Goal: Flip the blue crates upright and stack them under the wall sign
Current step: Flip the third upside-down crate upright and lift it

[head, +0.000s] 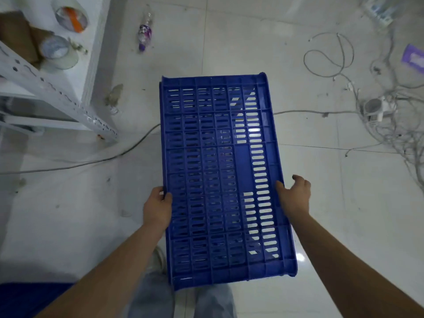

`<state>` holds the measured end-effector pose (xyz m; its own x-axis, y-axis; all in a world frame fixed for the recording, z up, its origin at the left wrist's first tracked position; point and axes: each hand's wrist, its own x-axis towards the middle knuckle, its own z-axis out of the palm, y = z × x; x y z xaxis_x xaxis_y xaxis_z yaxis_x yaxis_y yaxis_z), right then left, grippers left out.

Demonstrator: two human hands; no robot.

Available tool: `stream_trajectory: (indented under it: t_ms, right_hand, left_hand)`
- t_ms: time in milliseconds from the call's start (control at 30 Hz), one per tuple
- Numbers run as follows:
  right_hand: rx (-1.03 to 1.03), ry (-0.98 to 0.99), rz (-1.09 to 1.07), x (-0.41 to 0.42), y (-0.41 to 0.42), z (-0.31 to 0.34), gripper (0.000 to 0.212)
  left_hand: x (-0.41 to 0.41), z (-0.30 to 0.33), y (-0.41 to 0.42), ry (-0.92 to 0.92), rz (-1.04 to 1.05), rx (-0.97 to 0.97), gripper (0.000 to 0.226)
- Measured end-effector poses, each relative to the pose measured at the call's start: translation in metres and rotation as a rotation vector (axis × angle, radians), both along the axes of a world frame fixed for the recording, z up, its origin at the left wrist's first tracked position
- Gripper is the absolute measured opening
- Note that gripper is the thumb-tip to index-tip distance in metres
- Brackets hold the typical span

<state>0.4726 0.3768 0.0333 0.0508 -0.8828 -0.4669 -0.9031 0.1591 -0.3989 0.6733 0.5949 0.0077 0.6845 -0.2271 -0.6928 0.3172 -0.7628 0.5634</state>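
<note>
A blue slotted plastic crate point(220, 175) is held off the white tiled floor in front of me, its ribbed underside facing up toward the camera. My left hand point(158, 208) grips its left long edge, fingers curled over the rim. My right hand point(294, 196) presses against the right long edge with the thumb on the rim and the fingers spread, partly lifted off. A second blue shape point(29, 299) shows at the bottom left corner, mostly cut off. No wall sign is in view.
A white metal shelf point(57, 92) stands at the left with tape rolls point(72, 18) on it. A plastic bottle point(145, 31) lies on the floor ahead. Tangled cables and a power strip point(376, 109) crowd the right side. One cable point(91, 162) runs under the crate.
</note>
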Motion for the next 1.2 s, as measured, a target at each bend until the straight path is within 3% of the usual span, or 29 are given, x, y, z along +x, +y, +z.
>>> stream_trajectory:
  t_ms: [167,267,400,567,700,800,933,1033,1200]
  right_hand:
    - [0.274,-0.011,0.146,-0.024,0.0,-0.028,0.067]
    - [0.266,-0.152,0.031,-0.026,0.004,-0.041,0.057]
    - [0.409,-0.354,-0.18,-0.03,-0.003,-0.039,0.029]
    - [0.332,-0.314,-0.04,-0.025,0.011,-0.031,0.016]
    - [0.271,-0.349,-0.038,-0.014,0.039,-0.016,0.017]
    - [0.221,-0.424,-0.079,-0.001,0.057,-0.004,0.013]
    - [0.145,-0.37,-0.059,0.007,0.069,0.013,0.015]
    - [0.075,-0.284,-0.026,0.008,0.072,0.024,0.024]
    - [0.025,-0.199,-0.004,0.015,0.091,0.039,0.026]
  left_hand:
    - [0.001,-0.002,0.004,-0.018,-0.042,-0.002,0.033]
    - [0.002,-0.004,0.008,-0.006,-0.05,-0.035,0.032]
    - [0.009,-0.007,0.006,0.105,0.087,-0.062,0.018]
    - [0.016,-0.01,0.012,0.019,0.093,0.012,0.028]
    - [0.037,-0.01,0.028,0.022,0.087,0.062,0.033]
    - [0.047,-0.007,0.037,0.03,0.009,0.088,0.04]
    - [0.044,0.0,0.03,-0.141,-0.162,0.194,0.062]
    - [0.024,0.015,0.009,-0.23,-0.281,0.063,0.055]
    - [-0.033,0.039,-0.023,-0.039,-0.471,-0.071,0.069]
